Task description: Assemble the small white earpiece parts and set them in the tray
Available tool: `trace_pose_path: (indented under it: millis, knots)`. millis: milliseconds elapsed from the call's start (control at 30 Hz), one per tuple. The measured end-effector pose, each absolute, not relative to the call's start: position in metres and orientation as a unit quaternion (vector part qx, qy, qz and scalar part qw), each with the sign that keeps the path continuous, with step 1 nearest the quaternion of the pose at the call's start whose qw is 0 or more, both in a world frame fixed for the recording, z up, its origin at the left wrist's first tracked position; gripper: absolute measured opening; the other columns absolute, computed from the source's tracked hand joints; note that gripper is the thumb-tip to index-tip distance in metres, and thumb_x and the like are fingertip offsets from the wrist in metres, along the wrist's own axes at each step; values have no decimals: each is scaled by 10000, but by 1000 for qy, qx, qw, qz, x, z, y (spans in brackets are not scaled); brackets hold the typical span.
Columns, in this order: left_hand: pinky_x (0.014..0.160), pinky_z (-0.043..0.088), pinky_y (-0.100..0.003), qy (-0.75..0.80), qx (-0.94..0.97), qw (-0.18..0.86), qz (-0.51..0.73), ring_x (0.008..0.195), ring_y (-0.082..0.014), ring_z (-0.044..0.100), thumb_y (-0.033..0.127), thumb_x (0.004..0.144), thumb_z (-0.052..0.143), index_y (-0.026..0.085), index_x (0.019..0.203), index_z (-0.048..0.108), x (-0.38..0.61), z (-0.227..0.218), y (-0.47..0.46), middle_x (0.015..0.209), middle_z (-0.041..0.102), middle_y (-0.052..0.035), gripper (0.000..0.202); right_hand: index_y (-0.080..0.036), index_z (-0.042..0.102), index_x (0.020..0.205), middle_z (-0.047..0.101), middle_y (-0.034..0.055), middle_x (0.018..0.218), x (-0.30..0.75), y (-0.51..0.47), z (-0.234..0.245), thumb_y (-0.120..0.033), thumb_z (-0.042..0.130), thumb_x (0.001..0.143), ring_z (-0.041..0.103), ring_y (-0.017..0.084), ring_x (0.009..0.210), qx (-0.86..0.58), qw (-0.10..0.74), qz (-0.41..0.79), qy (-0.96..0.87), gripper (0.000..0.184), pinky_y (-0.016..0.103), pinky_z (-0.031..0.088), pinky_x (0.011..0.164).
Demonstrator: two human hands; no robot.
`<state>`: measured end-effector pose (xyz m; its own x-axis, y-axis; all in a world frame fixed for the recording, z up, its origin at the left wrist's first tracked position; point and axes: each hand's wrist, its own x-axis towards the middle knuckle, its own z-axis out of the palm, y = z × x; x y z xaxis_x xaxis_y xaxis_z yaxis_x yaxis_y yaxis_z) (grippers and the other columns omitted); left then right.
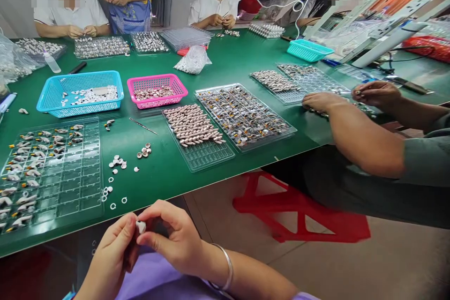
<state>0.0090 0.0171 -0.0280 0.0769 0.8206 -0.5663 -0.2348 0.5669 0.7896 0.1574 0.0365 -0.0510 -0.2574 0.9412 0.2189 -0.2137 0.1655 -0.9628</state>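
Note:
Low in front of me, just off the table's near edge, my two hands meet around a small white piece with a dark spot (141, 227). The fingers of my left hand (114, 248) are closed at its left side, partly hidden. Thumb and fingers of my right hand (177, 239) pinch it from the right. On the table beyond lie loose white discs and rings (117, 161) and several small brown-and-white cups (144, 150). A clear compartment tray (82, 164) to the left holds rows of small white-and-grey figure parts with orange tips (33, 172).
A blue basket (82, 111) and a pink basket (158, 102) hold small parts. Tweezers (143, 126) lie near them. Trays of brown pieces (193, 124) and assembled parts (246, 115) stand to the right. A co-worker's arms (369, 145) reach in above a red stool (298, 211).

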Motion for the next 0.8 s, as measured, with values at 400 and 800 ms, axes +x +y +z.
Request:
trace_pose_path:
  millis: [400,800]
  knots:
    - [398,156,-200,504,362,702,350,382,-43,266,655,787,621,163,628,565,10,-23,15,447,374,79,520,-147,711,874,664,-14,706,157,43,-65,-402,861,680,579,50,576,-245,449,821,-255,353,166,450,578]
    - [460,319,-233,611,512,437,417,452,-101,381,683,795,576,200,599,572,-16,-47,31,478,445,41,521,-141,676,844,687,14,761,161,126,-43,-406,866,661,613,77,597,-331,427,775,-327,375,216,512,617]
